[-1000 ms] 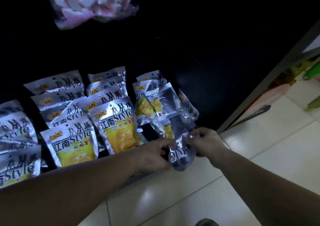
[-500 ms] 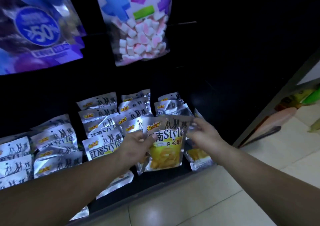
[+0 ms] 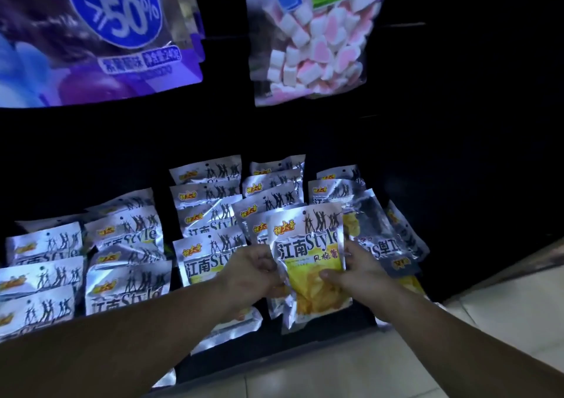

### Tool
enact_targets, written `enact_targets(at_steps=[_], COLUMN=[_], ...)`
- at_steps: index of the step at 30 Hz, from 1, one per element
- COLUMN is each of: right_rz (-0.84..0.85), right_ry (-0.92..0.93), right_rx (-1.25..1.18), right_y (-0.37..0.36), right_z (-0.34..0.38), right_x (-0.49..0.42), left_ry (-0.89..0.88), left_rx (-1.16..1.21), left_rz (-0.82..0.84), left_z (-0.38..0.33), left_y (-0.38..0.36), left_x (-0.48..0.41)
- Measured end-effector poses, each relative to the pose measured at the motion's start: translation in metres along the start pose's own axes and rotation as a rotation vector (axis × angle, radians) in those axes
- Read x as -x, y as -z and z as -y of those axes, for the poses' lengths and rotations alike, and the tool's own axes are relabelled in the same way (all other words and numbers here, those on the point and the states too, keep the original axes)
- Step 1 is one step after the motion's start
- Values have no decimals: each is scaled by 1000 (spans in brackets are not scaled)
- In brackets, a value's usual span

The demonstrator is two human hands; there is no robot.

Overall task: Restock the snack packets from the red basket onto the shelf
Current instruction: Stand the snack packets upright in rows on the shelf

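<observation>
- Holds one snack packet (image 3: 308, 245) upright, printed face to the camera, just in front of the right-hand stacks of the shelf (image 3: 305, 349); not yet laid down.
- Pinches it from both sides: the left hand (image 3: 253, 272) with curled fingers on the left edge, the right hand (image 3: 360, 272) on the right edge, thumb pressed on the yellow front.
- Seems very light, judging from the thin foil pouch; probably has crisp chips inside, as the print suggests, so likely breaks under a hard squeeze.
- Looks smooth and shiny, so probably a little slippery; bends and crinkles instead of keeping a shape.
- Better to take hold at the flat sealed borders, on the sides or on the top strip, and not across the filled middle.
- Needs only a soft pinch; can likely be leaned onto the stack behind without any force.
- Behind and to the left, stands among many silver packets (image 3: 210, 254) of the same kind, in overlapping rows, leaning back, labels upward.
- Just beside the right hand, has as neighbour an upside-down packet (image 3: 381, 245), print reversed; cannot tell if touching the hand.
- Under the left hand, near the front edge of the shelf, has one more flat packet (image 3: 241, 321), partly hidden.
- Higher up, hanging: a clear bag of marshmallows (image 3: 308, 47), pink and white, and a big purple bag (image 3: 100, 37) with a ">50%" badge.
- Below the shelf, only pale floor tiles (image 3: 335, 376); no red basket in view.
</observation>
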State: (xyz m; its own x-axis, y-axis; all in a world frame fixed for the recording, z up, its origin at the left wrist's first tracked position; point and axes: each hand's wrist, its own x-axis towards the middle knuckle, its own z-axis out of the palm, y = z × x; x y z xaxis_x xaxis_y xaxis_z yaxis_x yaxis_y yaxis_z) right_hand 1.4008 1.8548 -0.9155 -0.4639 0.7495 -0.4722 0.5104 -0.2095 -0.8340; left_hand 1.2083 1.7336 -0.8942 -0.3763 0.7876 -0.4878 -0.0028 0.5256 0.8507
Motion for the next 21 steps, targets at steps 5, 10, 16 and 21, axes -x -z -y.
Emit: enact_targets(at_steps=[5, 10, 16, 21], right_rz=[10, -23, -79, -100], right_ry=[17, 46, 49, 99], right_rx=[27, 113, 163, 257], right_y=[-19, -39, -44, -49], right_z=[-4, -9, -13, -20], right_x=[-13, -23, -35, -38], left_ry=[61, 148, 150, 144], left_rx=[-125, -270, -284, -519], left_rz=[-197, -337, -112, 290], left_z=[14, 27, 21, 32], left_y=[9, 12, 0, -26], left_x=[-18, -29, -14, 1])
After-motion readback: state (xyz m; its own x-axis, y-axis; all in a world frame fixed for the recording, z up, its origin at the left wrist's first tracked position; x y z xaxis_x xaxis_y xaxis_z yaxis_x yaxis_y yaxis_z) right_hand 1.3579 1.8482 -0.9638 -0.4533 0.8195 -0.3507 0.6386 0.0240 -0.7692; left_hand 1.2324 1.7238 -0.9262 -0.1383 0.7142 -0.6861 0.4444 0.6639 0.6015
